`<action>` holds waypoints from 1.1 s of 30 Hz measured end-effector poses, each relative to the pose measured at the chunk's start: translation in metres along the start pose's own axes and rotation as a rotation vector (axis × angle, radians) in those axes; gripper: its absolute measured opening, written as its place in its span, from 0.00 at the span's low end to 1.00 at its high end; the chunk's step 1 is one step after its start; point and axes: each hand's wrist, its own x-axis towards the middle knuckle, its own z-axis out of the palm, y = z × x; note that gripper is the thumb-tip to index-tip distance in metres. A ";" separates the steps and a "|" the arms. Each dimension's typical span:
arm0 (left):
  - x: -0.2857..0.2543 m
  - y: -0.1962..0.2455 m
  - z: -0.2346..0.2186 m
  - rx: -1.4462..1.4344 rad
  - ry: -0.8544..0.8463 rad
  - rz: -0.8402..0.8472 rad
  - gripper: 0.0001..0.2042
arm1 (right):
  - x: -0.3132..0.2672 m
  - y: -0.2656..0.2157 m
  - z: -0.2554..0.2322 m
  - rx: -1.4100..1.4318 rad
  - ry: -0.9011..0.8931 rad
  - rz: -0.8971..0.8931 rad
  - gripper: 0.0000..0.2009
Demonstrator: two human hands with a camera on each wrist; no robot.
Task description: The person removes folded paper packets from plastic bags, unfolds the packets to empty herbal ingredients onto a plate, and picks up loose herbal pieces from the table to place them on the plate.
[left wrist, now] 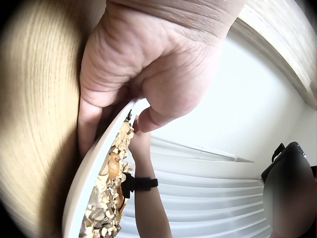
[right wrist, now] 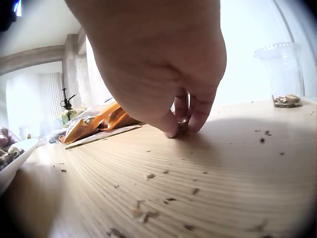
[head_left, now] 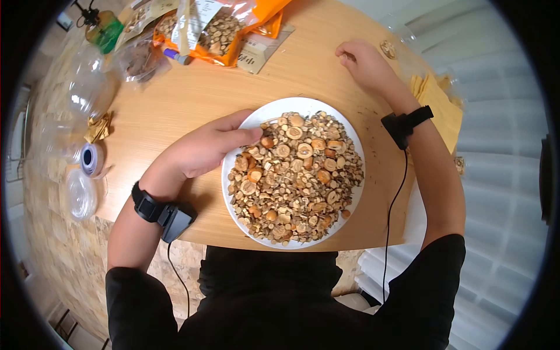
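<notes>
A round white plate [head_left: 357, 192] is heaped with a dried mix [head_left: 291, 175] of pale round slices, orange-brown lumps and chopped bits. My left hand [head_left: 201, 143] grips its upper left rim. In the left wrist view the thumb [left wrist: 154, 119] lies over the rim and the fingers [left wrist: 89, 121] go under it, between plate and wood. Beyond the plate, at the upper right, my right hand [head_left: 368, 63] is down at the tabletop. Its fingertips pinch a small brown dried piece [right wrist: 183, 126], mostly covered by the fingers. Dark crumbs [right wrist: 195, 191] are scattered on the wood around it.
Orange bags [head_left: 224, 35] of dried pieces lie at the back left, beside a green spray bottle [head_left: 105, 32]. Along the left edge are clear plastic containers [head_left: 81, 195] and a tape roll [head_left: 91, 159]. A clear cup [right wrist: 280, 69] and yellow cloth [head_left: 440, 114] are at the right.
</notes>
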 end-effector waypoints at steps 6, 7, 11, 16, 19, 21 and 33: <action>-0.001 0.001 0.001 -0.090 0.050 -0.025 0.22 | -0.069 -0.049 -0.037 0.352 0.053 0.182 0.07; -0.001 -0.001 -0.001 -0.112 0.069 -0.022 0.21 | -0.081 -0.065 -0.041 0.416 0.037 0.137 0.08; -0.001 0.001 0.002 -0.116 0.079 -0.020 0.20 | -0.101 -0.118 -0.049 0.343 -0.158 -0.093 0.09; -0.003 -0.001 -0.002 -0.173 0.085 -0.008 0.20 | -0.117 -0.137 -0.041 0.580 -0.084 -0.054 0.10; -0.002 -0.005 -0.005 -0.146 0.064 0.011 0.21 | -0.134 -0.113 -0.037 0.416 -0.047 0.100 0.11; -0.003 -0.003 -0.003 -0.142 0.078 0.006 0.20 | -0.156 -0.096 -0.030 0.296 0.000 0.214 0.10; -0.001 -0.004 -0.007 -0.172 0.007 0.066 0.28 | -0.195 -0.091 -0.015 0.870 -0.201 0.639 0.07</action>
